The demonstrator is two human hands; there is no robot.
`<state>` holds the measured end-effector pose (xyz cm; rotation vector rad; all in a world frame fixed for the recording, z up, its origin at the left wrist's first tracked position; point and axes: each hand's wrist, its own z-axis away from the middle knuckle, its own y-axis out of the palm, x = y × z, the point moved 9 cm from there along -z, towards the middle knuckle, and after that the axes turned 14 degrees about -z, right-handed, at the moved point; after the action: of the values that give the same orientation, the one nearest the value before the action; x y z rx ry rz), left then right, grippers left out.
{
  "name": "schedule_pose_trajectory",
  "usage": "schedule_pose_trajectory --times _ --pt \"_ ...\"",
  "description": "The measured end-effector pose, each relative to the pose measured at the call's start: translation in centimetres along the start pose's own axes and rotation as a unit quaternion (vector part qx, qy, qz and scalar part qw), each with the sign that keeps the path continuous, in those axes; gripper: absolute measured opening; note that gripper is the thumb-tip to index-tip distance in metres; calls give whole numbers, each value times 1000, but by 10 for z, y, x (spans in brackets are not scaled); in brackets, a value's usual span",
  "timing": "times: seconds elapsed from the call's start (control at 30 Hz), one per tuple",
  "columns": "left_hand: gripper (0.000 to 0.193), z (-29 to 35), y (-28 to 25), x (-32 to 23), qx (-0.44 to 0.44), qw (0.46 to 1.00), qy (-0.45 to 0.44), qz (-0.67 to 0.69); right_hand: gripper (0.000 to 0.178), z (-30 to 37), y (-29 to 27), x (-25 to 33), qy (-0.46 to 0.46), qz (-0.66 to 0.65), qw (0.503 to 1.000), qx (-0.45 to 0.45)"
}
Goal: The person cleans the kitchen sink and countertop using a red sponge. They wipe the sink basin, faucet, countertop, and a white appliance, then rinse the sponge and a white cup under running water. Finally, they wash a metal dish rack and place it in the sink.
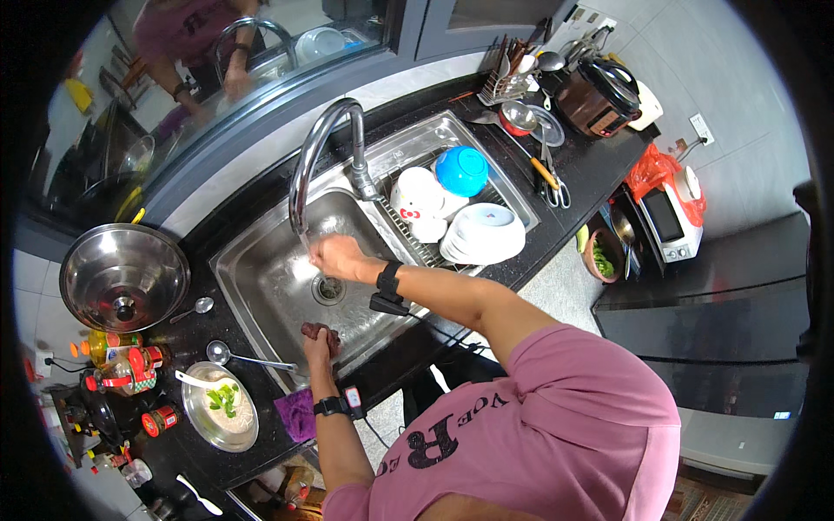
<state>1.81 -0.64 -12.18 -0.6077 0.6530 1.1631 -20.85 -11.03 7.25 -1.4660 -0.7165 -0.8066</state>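
Note:
My left hand point(322, 346) is closed round a dark red piece of raw meat point(311, 330), low over the near side of the steel sink basin point(278, 291). My right hand point(337, 258) has its fingers curled at the lower end of the curved chrome faucet point(300, 187), where water seems to run. Whether anything lies inside those fingers is hidden. Between and beyond my hands shows the round drain point(328, 289). Both my wrists carry black straps with small devices, a cable trailing from them.
Right of the basin, a rack holds white bowls point(482, 234) and a blue bowl point(461, 170). To the left are a ladle point(248, 357), a dish with pale food and greens point(246, 425), a purple cloth point(296, 415), jars point(160, 420) and a large metal lid point(124, 273). Scissors point(554, 193) lie far right.

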Motion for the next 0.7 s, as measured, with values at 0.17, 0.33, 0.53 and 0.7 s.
schedule_pose_trajectory --times 0.17,0.33,0.53,0.7 --pt "33 -5 2 -9 -58 991 83 -82 16 39 -34 22 -144 234 961 -8" --pt "39 6 10 -11 -66 991 87 -81 16 62 -131 21 -143 182 969 -82" --pt "38 20 13 -19 -96 991 77 -46 20 106 -417 -16 -63 252 937 -233" --pt "32 33 32 -29 -107 992 60 40 22 162 -686 -39 -29 360 823 -439"
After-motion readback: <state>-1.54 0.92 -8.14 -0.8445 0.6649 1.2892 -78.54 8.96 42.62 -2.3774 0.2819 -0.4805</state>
